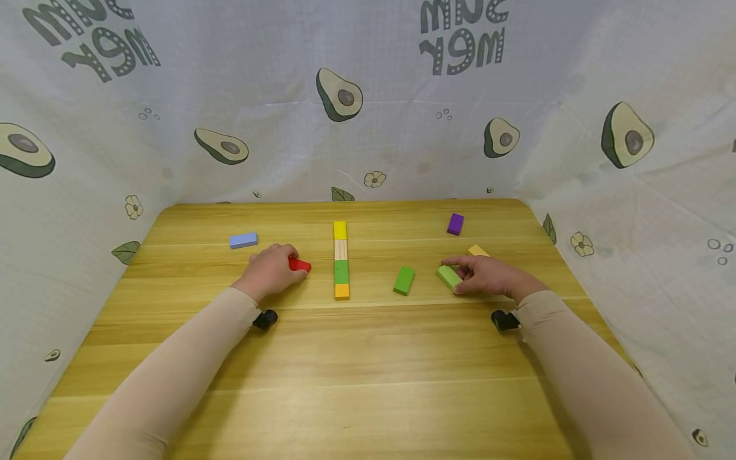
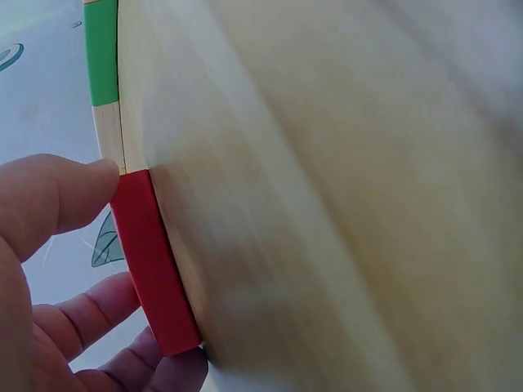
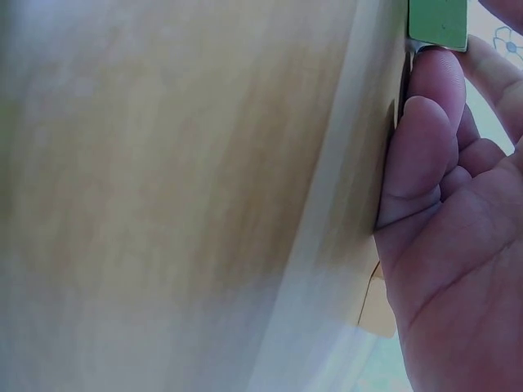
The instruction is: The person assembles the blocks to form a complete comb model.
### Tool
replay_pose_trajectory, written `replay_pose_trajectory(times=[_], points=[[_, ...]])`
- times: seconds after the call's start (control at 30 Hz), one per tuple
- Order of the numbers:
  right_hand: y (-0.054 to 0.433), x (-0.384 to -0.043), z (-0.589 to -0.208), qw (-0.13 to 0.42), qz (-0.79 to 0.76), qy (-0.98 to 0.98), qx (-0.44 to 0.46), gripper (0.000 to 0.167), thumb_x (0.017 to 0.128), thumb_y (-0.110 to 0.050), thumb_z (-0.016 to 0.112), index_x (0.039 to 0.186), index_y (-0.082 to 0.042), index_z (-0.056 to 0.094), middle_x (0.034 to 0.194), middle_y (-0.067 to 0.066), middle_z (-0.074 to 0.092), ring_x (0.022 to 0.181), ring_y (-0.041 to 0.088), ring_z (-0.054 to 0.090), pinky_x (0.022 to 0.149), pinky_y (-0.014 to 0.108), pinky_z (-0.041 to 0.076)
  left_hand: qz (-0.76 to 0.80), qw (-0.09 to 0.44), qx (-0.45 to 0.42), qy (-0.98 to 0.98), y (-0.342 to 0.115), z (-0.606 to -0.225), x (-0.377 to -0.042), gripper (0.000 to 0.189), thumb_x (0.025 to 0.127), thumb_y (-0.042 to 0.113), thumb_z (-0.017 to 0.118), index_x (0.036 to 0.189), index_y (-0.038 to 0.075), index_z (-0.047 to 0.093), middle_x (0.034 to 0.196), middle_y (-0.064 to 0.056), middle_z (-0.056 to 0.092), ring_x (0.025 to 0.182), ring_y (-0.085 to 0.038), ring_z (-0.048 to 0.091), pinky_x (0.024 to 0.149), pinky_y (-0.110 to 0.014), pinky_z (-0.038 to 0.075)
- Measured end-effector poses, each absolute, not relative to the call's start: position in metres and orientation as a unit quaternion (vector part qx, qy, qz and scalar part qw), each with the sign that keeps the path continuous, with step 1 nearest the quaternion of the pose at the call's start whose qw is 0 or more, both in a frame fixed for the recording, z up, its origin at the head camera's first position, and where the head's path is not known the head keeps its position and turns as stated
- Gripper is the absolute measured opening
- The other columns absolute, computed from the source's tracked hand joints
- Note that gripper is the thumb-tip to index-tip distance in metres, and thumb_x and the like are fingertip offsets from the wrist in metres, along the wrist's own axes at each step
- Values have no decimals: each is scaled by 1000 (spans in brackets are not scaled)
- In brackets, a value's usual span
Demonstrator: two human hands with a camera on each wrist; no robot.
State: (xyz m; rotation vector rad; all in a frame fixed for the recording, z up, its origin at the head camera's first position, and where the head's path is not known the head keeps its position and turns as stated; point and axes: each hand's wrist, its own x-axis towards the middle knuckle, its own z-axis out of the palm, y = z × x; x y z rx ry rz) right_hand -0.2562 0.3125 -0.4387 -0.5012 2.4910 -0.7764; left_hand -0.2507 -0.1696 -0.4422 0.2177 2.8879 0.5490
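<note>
Red block [image 1: 299, 266] x1: your half-curled L hand [image 1: 268, 271] pinches it; lt-green block [image 1: 447, 277] x1: R hand [image 1: 493, 279], ditto; purple block [image 1: 455, 224] x1 beyond.

Left arm [image 1: 167, 370] and right arm [image 1: 604, 370] reach forward, forearms angled inward, long sleeves down to the wrists. Bare hands, well apart, roughly level. Left hand [image 1: 270, 271]: back up, pinch grip, thumb [image 2: 61, 196] set opposite the bent fingers [image 2: 98, 310]. Right hand [image 1: 496, 280]: back up, also pinching, index finger [image 1: 455, 260] stretched out leftward; other fingers curled in, overlapping from the wrist side.
</note>
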Motion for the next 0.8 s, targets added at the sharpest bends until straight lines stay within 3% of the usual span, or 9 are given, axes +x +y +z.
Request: replay_pose_trajectory(times=[0.2,0.33,0.57,0.8], points=[[313,-256,-439,241,-287,909,-184,69,94,-18,79,155,-4,51,96,4,53,85,18,47,71,28,41,230,108,43,966,-170,-442,-251,71,93,38,76,146,-1,49,134,-21,62,111,-35,60,103,-50,48],[312,-255,-438,244,-292,907,-183,70,94,-18,79,155,-3,50,96,3,52,85,17,47,70,27,41,240,115,33,963,-171,-442,-250,72,93,38,76,142,-6,49,131,-22,61,108,-34,60,98,-46,54],[311,-254,-437,242,-293,907,-183,70,93,-18,79,155,-2,50,97,4,52,87,19,46,71,29,40,209,105,39,972,-171,-441,-249,66,94,40,74,139,-4,56,127,-20,63,107,-34,59,96,-50,46],[312,-254,-438,242,-299,905,-181,71,94,-16,78,155,2,47,98,4,51,85,19,44,70,29,38,201,106,47,973,-171,-441,-249,66,95,40,72,144,-1,53,129,-21,62,108,-35,59,96,-52,47]])
